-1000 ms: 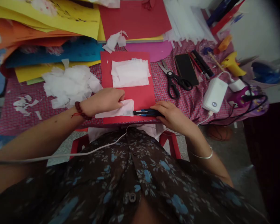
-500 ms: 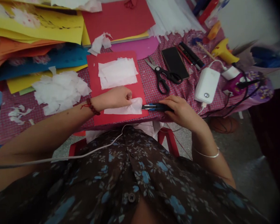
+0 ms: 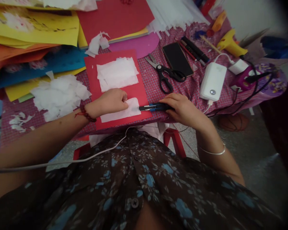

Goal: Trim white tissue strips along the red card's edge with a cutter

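A folded strip of white tissue paper (image 3: 132,108) lies on the near part of a red sheet (image 3: 93,76). My left hand (image 3: 112,100) is closed over the strip, thumb and fingers pinching its upper side. From the right, my right hand (image 3: 180,108) grips a black and blue stapler (image 3: 156,107), fingers wrapped round its rear end. The stapler's front tip meets the right end of the strip; whether the tissue is between its jaws I cannot tell. Another white tissue stack (image 3: 117,73) lies flat on the red sheet, just beyond my left hand.
Torn white tissue (image 3: 60,95) is heaped on the left, near coloured sheets (image 3: 38,28). Right of the red sheet lie scissors (image 3: 166,75), a phone (image 3: 177,60) and markers (image 3: 194,51). A white power bank (image 3: 213,81) with cables and a yellow glue gun (image 3: 231,44) are farther right.
The view has shifted slightly, and the red sheet looks a little rotated. The stapler's tip now overlaps the strip's right end, and the strip looks flatter near my left fingers.
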A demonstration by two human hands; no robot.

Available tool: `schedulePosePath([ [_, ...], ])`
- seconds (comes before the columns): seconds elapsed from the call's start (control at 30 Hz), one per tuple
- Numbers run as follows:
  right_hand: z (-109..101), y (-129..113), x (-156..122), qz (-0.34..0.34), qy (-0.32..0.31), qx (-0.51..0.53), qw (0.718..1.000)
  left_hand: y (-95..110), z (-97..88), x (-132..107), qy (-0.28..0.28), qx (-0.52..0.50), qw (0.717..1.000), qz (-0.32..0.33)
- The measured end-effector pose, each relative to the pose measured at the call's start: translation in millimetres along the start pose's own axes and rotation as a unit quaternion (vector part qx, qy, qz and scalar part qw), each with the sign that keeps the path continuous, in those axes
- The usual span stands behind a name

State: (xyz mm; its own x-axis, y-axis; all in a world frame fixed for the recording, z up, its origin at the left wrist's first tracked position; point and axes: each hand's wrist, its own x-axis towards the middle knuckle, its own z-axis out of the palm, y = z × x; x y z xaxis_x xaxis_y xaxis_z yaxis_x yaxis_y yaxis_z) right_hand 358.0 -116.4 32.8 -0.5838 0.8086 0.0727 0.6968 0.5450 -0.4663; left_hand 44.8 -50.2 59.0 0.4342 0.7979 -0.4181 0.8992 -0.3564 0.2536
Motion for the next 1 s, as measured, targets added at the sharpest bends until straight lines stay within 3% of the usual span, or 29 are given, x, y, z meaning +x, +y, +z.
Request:
schedulePosePath([
  [0.13,-4.0,3.6,4.8,-0.011,-0.022,0.005,1.000,15.6,4.6,-2.1,0.008,-0.053,0.999,-0.004],
  [0.27,-3.7,5.6,2.0,-0.007,-0.029,0.002,1.000,19.9,7.0,-2.6,0.018,-0.044,0.999,-0.003],
  [0.43,-1.0,5.5,-1.9,-0.002,-0.016,0.008,1.000,19.9,5.3,-6.0,0.149,0.021,0.987,0.047],
  [0.5,-1.2,5.5,-1.1,-0.006,-0.018,0.010,1.000,24.6,5.6,-2.6,0.177,0.039,0.979,0.088],
  [0.67,-3.8,4.6,1.7,-0.004,-0.022,0.013,1.000,32.8,18.4,22.2,0.142,0.044,0.974,0.170],
  [0.83,-4.9,1.4,-8.2,0.005,-0.026,0.013,1.000,19.8,37.8,44.2,0.122,0.025,0.976,0.180],
  [1.0,-5.0,0.6,-28.9,0.006,-0.015,0.021,1.000,13.1,46.3,50.1,0.123,-0.010,0.974,0.190],
])
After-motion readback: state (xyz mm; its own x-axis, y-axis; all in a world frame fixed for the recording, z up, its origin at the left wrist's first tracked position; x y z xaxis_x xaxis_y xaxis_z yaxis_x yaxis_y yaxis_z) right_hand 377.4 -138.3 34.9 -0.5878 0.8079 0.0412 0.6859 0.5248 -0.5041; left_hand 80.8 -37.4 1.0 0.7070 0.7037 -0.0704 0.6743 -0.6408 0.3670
